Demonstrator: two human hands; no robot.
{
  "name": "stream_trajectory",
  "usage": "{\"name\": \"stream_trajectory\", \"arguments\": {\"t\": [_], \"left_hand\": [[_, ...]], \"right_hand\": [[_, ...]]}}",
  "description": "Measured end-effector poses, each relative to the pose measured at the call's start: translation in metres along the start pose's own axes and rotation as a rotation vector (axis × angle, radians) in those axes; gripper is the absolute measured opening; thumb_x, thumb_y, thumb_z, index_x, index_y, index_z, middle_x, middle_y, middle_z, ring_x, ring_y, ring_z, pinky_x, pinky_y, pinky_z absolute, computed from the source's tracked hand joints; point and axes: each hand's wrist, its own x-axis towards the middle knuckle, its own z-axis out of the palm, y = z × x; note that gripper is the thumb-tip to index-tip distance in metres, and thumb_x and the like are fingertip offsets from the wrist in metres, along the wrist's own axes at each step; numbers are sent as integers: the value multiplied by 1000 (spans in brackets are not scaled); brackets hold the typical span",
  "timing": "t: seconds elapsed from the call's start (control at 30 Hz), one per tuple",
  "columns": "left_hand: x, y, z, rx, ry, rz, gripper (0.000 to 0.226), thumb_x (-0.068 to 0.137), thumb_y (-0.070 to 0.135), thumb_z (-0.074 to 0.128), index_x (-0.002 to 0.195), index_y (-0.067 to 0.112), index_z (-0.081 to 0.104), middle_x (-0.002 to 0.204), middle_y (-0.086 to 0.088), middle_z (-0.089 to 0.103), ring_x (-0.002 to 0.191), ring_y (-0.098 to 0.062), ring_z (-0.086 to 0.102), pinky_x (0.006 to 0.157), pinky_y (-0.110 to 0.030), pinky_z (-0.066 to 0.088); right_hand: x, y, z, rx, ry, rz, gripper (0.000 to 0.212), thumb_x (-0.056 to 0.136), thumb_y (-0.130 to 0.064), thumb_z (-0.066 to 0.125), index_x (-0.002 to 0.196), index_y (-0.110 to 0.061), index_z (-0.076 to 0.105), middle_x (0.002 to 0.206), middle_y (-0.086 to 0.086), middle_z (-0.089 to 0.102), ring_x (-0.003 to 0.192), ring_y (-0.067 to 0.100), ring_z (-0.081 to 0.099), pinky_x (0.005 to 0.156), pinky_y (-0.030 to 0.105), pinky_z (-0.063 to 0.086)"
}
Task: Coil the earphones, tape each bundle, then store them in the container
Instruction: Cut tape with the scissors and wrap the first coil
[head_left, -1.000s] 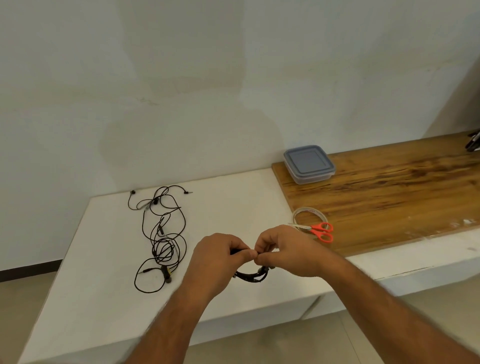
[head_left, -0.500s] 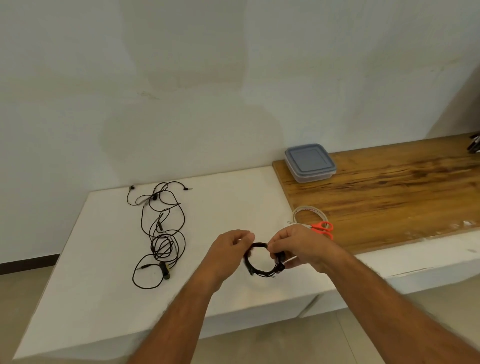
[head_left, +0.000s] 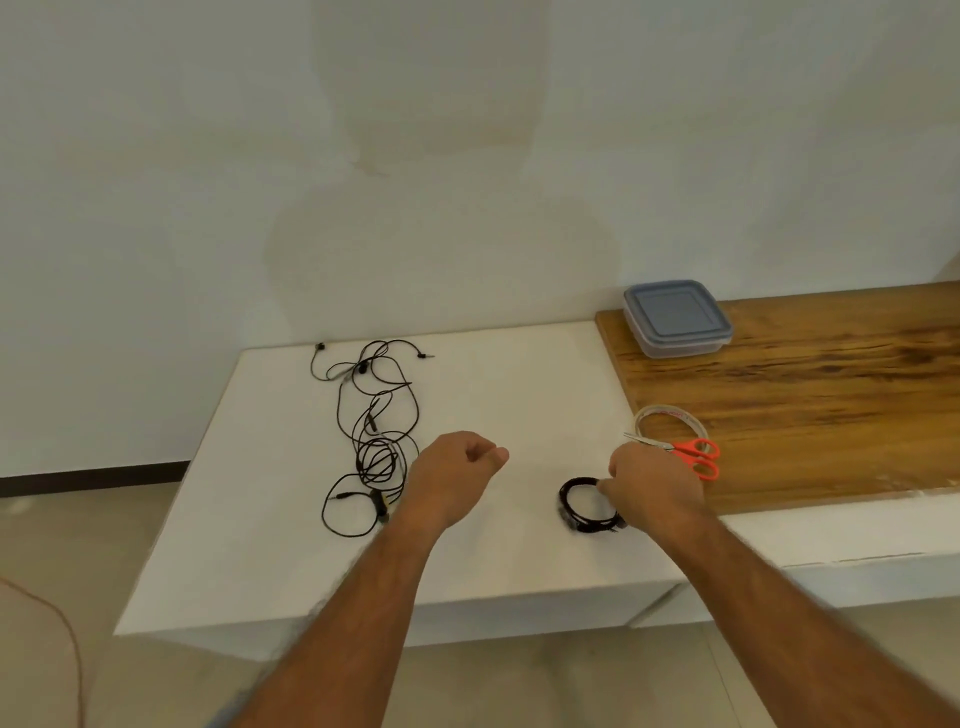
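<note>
A coiled black earphone bundle (head_left: 576, 506) lies on the white table (head_left: 498, 405), its right side held by my right hand (head_left: 654, 486). My left hand (head_left: 454, 475) hovers apart to the left with fingers curled and nothing in it. A tangle of loose black earphones (head_left: 376, 426) lies on the table's left part. A roll of clear tape (head_left: 670, 421) and orange-handled scissors (head_left: 693, 454) sit at the wooden board's near-left corner, just behind my right hand. The lidded plastic container (head_left: 675, 317) stands at the back of the board.
The wooden board (head_left: 810, 395) covers the counter to the right of the white table. A wall runs directly behind. The table's front edge drops to a tiled floor.
My hands have parted: the left let go of the coil and moved left, while the right carried the coil right and lowered it onto the table near the scissors.
</note>
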Motion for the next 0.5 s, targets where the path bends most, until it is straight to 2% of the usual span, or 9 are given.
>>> {"name": "stream_trajectory", "arguments": {"t": [0.07, 0.13, 0.3, 0.4, 0.5], "left_hand": [[1, -8, -10, 25, 39, -4, 23, 91, 39, 61, 104, 22, 69, 98, 9, 68, 98, -12, 63, 88, -31, 50], [3, -16, -21, 53, 84, -21, 23, 91, 38, 63, 106, 21, 69, 99, 10, 67, 97, -10, 62, 85, -28, 48], [9, -46, -57, 179, 258, -69, 23, 90, 35, 63, 109, 23, 69, 105, 9, 70, 94, -9, 61, 76, -22, 39], [11, -70, -79, 235, 394, -134, 32, 91, 36, 62, 119, 20, 65, 114, 3, 68, 103, -16, 61, 81, -26, 41], [17, -94, -87, 302, 394, -243, 50, 90, 45, 61, 131, 16, 56, 127, -5, 62, 115, -24, 58, 91, -34, 44]], "right_hand": [[-1, -9, -5, -48, 92, -18, 26, 93, -42, 56, 99, -18, 63, 97, 2, 68, 91, 22, 65, 67, 29, 47], [-3, -22, -12, 14, 142, -54, 29, 92, -42, 55, 107, -19, 63, 102, 2, 68, 95, 22, 63, 70, 31, 46], [-7, -69, -11, 212, 175, -196, 25, 90, -44, 57, 104, -25, 67, 99, -5, 70, 91, 17, 63, 73, 28, 47], [-6, -99, 1, 281, 127, -262, 24, 90, -45, 57, 100, -26, 67, 97, -6, 69, 90, 16, 63, 78, 32, 52], [-3, -124, 15, 321, 54, -312, 23, 89, -43, 58, 98, -24, 67, 99, -5, 69, 93, 18, 61, 79, 31, 50]]}}
